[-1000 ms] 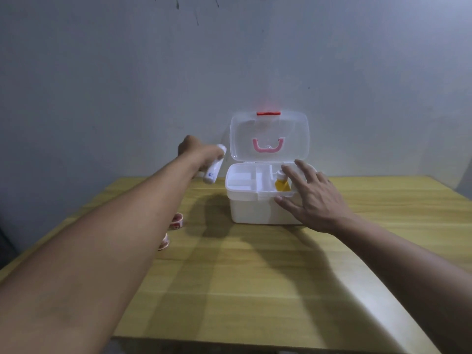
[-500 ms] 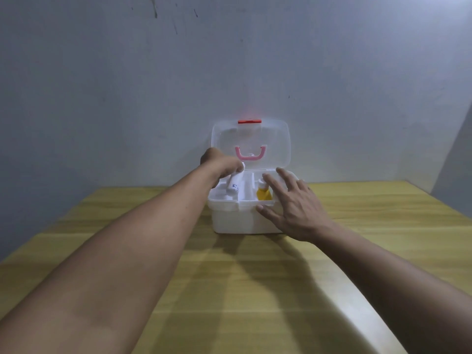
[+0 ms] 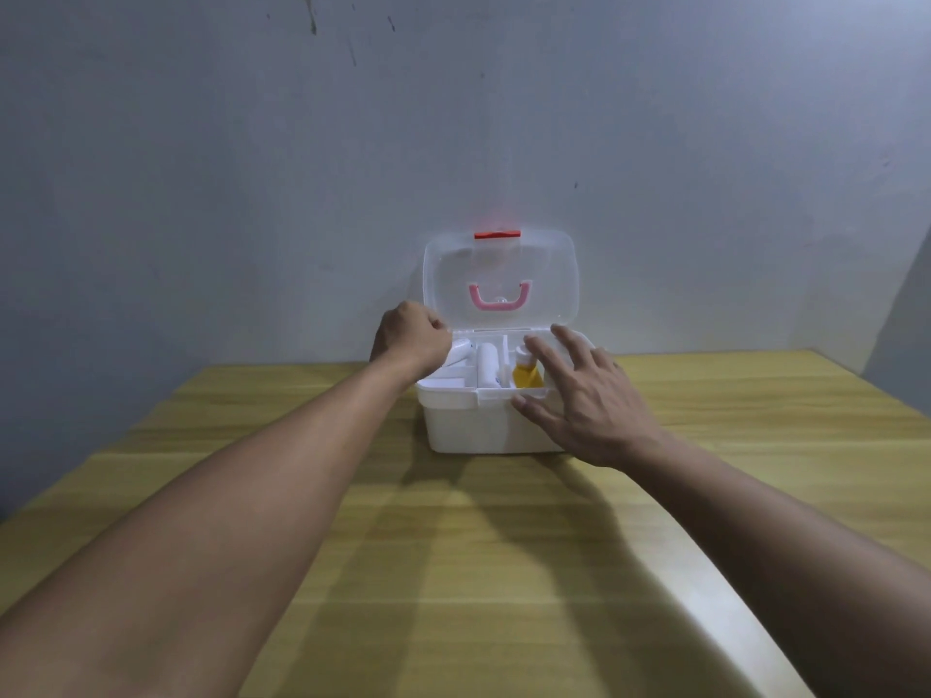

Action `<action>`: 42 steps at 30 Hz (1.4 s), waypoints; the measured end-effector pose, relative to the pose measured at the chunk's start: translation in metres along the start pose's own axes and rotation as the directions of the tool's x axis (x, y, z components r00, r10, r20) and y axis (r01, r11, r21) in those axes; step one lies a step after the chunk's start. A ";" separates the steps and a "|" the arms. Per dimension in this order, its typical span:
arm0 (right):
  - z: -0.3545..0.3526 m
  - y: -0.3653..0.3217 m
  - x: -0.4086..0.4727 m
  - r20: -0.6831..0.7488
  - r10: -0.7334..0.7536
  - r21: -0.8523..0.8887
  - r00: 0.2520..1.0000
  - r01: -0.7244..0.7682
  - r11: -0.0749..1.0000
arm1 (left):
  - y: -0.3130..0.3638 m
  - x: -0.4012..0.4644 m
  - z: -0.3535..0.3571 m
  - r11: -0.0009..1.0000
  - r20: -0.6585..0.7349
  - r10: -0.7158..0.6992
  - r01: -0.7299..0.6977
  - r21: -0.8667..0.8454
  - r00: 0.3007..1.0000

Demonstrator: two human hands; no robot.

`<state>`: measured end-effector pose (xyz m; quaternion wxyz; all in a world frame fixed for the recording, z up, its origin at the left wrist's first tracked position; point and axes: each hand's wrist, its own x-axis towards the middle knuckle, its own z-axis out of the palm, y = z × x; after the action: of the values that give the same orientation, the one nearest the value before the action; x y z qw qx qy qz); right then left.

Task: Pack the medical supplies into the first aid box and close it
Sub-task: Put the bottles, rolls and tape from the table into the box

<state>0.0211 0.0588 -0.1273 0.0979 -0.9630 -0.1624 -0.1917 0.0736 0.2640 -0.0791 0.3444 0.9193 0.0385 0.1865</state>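
The white first aid box (image 3: 478,425) stands at the table's far middle. Its clear lid (image 3: 499,279), with a pink handle and red latch, is upright. My left hand (image 3: 410,337) hovers over the box's left rear corner with its fingers curled, and a small white container (image 3: 461,352) pokes out from under it. A white tube (image 3: 487,370) with blue print lies in the middle compartment. To its right a yellow bottle (image 3: 526,376) stands. My right hand (image 3: 579,395) rests open on the box's front right rim, fingers spread.
The wooden table (image 3: 504,571) reaches to a grey wall just behind the box. A pale rounded table edge (image 3: 730,622) runs along the near right.
My left hand brought the white tube from the left over the box, and the tube now lies in the middle compartment. The view shifted right, so the small rolls on the table's left are out of sight.
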 end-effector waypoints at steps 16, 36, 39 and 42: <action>-0.004 -0.007 -0.002 0.029 0.031 -0.016 0.999 -0.031 0.999 | -0.099 -0.073 -0.104 0.835 0.446 -0.437 0.169 0.523 0.781; -0.003 -0.005 -0.001 0.029 0.031 -0.030 0.999 -0.030 0.999 | -0.070 -0.044 -0.067 0.967 0.203 0.102 -0.145 0.209 0.974; -0.003 -0.005 -0.001 0.027 0.026 -0.029 0.999 -0.026 0.999 | -0.032 -0.037 -0.069 0.955 0.224 0.232 -0.265 0.133 0.947; -0.004 -0.005 -0.002 0.018 0.020 -0.029 1.000 -0.019 0.999 | -0.007 -0.033 -0.057 0.922 0.275 0.308 -0.357 0.149 0.911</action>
<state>0.0164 0.0619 -0.1233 0.0844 -0.9675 -0.1510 -0.1844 0.0223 0.2983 -0.0543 0.2172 0.9576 -0.1442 0.1226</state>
